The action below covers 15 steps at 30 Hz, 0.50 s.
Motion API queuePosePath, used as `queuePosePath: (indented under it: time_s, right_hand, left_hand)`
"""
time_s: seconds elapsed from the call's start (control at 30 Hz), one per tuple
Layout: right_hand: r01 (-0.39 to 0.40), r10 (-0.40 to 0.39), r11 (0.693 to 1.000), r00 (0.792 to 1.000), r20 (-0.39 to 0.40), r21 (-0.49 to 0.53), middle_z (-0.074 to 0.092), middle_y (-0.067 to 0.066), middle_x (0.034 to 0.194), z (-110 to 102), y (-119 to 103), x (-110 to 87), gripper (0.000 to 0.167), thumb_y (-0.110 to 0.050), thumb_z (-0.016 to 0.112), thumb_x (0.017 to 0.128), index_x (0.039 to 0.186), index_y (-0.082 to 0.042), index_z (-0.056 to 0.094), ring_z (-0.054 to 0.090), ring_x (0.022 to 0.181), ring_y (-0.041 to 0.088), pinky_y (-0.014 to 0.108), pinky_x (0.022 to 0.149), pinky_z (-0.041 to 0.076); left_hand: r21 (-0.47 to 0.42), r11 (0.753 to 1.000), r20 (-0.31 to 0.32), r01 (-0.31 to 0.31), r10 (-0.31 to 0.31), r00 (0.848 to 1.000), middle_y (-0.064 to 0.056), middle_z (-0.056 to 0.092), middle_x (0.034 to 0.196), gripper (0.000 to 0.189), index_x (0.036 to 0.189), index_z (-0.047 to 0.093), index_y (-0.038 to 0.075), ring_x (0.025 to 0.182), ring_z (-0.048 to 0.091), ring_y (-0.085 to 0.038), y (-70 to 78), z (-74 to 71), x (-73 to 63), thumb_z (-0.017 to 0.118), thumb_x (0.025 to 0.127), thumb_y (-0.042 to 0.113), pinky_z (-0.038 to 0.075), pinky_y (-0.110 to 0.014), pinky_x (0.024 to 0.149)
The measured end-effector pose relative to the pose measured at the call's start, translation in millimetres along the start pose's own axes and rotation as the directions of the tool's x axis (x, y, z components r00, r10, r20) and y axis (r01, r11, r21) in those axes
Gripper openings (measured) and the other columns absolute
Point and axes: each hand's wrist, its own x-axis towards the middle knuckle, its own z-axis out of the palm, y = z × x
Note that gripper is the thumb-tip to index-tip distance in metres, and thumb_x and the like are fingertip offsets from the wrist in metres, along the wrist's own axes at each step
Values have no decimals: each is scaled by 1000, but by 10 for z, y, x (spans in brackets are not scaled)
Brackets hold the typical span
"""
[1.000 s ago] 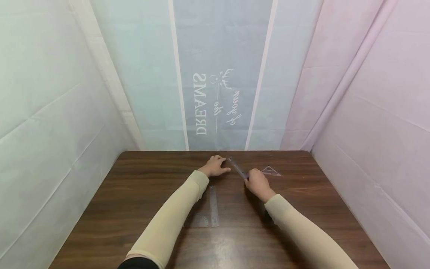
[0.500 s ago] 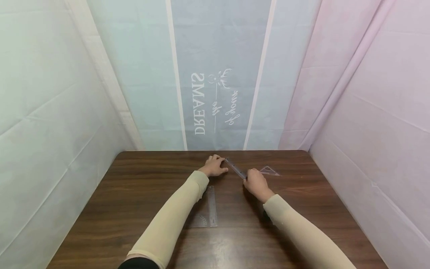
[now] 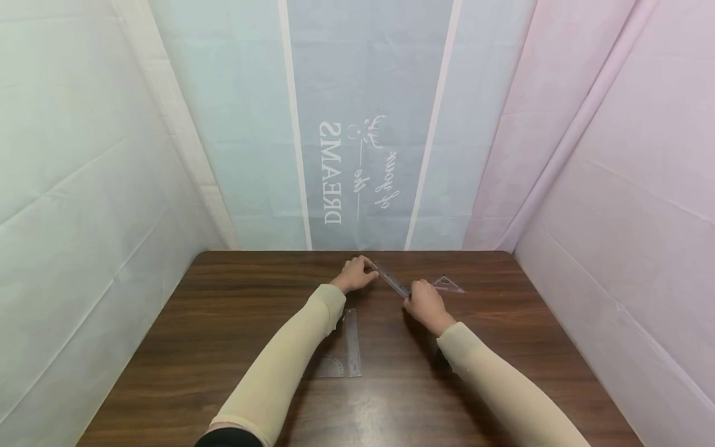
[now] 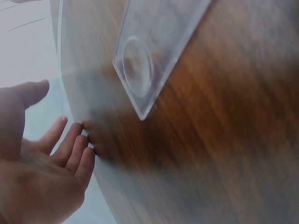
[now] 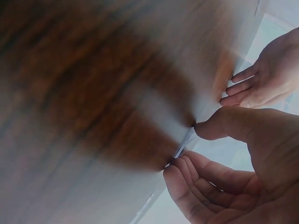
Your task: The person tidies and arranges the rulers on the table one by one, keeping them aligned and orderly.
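Observation:
A clear plastic ruler (image 3: 391,279) lies slantwise near the back of the wooden table. My right hand (image 3: 429,305) pinches its near end; the right wrist view shows thumb and fingertips on either side of the thin strip (image 5: 183,143). At the ruler's far end is my left hand (image 3: 354,275), its index fingertip by that end and the thumb beside the edge. In the left wrist view this hand (image 4: 51,172) has its thumb apart from extended fingers, fingertips at the tabletop. A second clear ruler (image 3: 352,343) lies nearer me, its holed end (image 4: 163,42) close to the left wrist.
A clear protractor (image 3: 329,367) lies left of the second ruler, partly behind the left sleeve. Beyond the right hand lies a clear set square (image 3: 449,285). The dark wooden table (image 3: 480,385) ends at a hanging cloth backdrop (image 3: 368,74), with pale cloth walls at both sides.
The left hand's index finger and thumb have come closer to the ruler's far end. The right hand keeps its pinch, and the other tools lie as before.

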Motion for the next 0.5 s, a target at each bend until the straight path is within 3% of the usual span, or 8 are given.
queuePosePath:
  time_s: [0.23, 0.5]
  right_hand:
    - [-12, 11, 1000, 1000, 24, 22, 60, 14, 83, 6, 10, -11, 15, -6, 77, 87, 83, 2, 64, 53, 72, 26, 46, 66, 54]
    - [0, -2, 998, 999, 35, 57, 59, 13, 84, 10, -20, -45, 13, -4, 75, 87, 81, 1, 65, 51, 71, 25, 40, 62, 49]
  left_hand:
    - [-113, 994, -145, 14, -31, 989, -17, 67, 128, 30, 126, 58, 4, 122, 59, -35, 90, -23, -135, 66, 109, 27, 50, -48, 105]
    - [-219, 975, -209, 26, -73, 975, -16, 72, 116, 22, 118, 57, 7, 106, 69, -32, 120, -14, -154, 67, 109, 24, 56, -44, 91]
